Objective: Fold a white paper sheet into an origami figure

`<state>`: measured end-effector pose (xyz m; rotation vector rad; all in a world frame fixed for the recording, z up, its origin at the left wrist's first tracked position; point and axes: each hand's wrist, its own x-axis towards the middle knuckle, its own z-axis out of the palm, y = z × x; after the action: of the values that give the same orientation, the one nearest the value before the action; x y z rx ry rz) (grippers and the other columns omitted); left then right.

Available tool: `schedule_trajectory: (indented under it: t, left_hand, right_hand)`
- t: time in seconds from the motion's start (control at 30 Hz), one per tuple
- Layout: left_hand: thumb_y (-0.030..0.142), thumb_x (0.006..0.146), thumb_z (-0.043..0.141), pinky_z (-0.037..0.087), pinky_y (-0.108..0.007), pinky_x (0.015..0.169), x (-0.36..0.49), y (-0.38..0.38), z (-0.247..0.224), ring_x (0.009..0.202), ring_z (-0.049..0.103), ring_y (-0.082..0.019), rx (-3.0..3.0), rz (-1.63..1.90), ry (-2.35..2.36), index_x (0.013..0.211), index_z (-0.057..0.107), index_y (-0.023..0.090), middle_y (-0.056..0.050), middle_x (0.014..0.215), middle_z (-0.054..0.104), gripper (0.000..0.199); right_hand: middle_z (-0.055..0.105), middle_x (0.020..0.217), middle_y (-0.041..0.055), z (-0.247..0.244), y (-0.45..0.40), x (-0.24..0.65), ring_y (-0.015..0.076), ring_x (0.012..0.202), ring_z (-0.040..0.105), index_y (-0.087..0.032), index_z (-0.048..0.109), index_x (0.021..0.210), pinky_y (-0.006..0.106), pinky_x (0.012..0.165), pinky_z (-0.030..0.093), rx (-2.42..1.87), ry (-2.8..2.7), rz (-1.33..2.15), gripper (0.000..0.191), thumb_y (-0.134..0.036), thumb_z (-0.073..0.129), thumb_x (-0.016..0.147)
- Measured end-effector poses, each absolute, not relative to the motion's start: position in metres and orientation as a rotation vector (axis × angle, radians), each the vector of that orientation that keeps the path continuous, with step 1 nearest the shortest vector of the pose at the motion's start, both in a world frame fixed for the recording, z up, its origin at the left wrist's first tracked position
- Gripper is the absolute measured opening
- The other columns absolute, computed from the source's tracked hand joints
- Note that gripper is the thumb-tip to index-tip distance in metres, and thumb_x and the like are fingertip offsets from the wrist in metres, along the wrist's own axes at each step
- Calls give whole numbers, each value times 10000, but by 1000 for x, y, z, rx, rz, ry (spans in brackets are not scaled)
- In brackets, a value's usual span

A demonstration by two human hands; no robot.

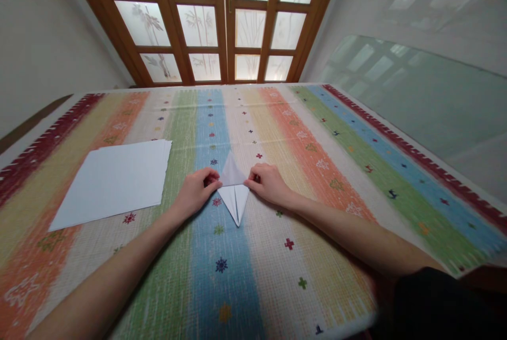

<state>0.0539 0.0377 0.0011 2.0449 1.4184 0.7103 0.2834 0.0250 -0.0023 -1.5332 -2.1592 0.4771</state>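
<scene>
A small sheet of white folded paper (pixel 234 192) lies in front of me in a long diamond shape. Its upper flap stands up to a point away from me, and the lower half narrows to a tip toward me with a slit down its middle. My left hand (pixel 197 188) pinches the left corner between thumb and forefinger. On the opposite corner, my right hand (pixel 269 183) pinches the paper in the same way. Both hands rest close to the cloth, with the fingertips at the crease across the middle.
A stack of white paper sheets (pixel 114 181) lies to the left, one edge ragged. Beneath everything is a striped, patterned tablecloth (pixel 219 298). Wooden doors with frosted panes (pixel 198 26) stand beyond the table, and a glass panel (pixel 420 102) leans along the right wall.
</scene>
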Motion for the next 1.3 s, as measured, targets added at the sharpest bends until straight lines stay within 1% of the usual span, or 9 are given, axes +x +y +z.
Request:
schedule_trajectory:
  t: [0.1,0.2,0.43,0.53,0.7,0.9,1.03,1.2,1.3]
  left_hand:
    - [238,798,642,456,-294,687,55,41,3,695,624,-165,2108,642,1433,795,631,194,8,728,676,45]
    - [230,809,628,447,-289,663,57,43,4,664,608,-158,2120,610,1430,808,641,186,7,710,671,46]
    - [248,819,658,454,-309,726,43,43,-1,766,615,-180,2290,645,1212,756,710,209,-15,769,693,91]
    - [261,841,651,451,-312,744,36,45,-2,791,604,-183,2385,633,1098,752,731,216,-25,786,689,127]
    - [285,862,638,417,-321,730,37,51,1,772,572,-195,2470,495,1144,726,702,197,-26,739,667,174]
    - [343,924,533,375,-329,703,52,47,0,763,556,-211,2519,302,1434,730,645,187,-39,744,644,273]
    - [369,943,498,379,-364,748,61,37,3,849,565,-248,2533,208,1622,748,617,185,-60,809,645,293]
    - [384,945,481,399,-418,802,64,29,4,897,569,-282,2586,220,1694,787,611,181,-86,853,648,288]
    - [343,941,473,405,-451,875,62,32,-3,1042,564,-311,2694,357,1604,980,642,175,-137,1097,660,241]
  right_hand:
    - [638,766,26,-1,23,279,164,759,535,-178,621,701,310,730,298,-1574,-2158,461,251,-321,607,907]
    - [656,821,44,-1,22,274,185,811,541,-178,647,728,326,740,281,-1620,-2155,381,265,-326,571,933]
    - [656,785,14,-5,20,283,154,787,557,-175,668,770,302,765,307,-1341,-2206,507,106,-230,691,858]
    - [669,777,17,-4,19,289,160,806,568,-180,682,750,309,783,303,-1267,-2299,484,114,-232,710,847]
    - [686,790,16,2,17,286,163,807,577,-179,693,773,316,767,278,-1412,-2303,473,137,-261,672,881]
    - [712,898,55,6,13,272,196,876,582,-167,687,854,348,782,253,-1658,-2344,303,262,-294,493,978]
    - [718,928,74,6,12,265,222,890,578,-154,680,859,365,774,243,-1761,-2357,160,277,-300,475,973]
    - [717,908,86,9,14,262,230,868,573,-158,670,810,368,748,248,-1821,-2355,138,285,-306,479,961]
    - [720,909,92,8,16,262,242,878,580,-159,670,803,376,756,260,-1819,-2344,167,282,-320,496,955]
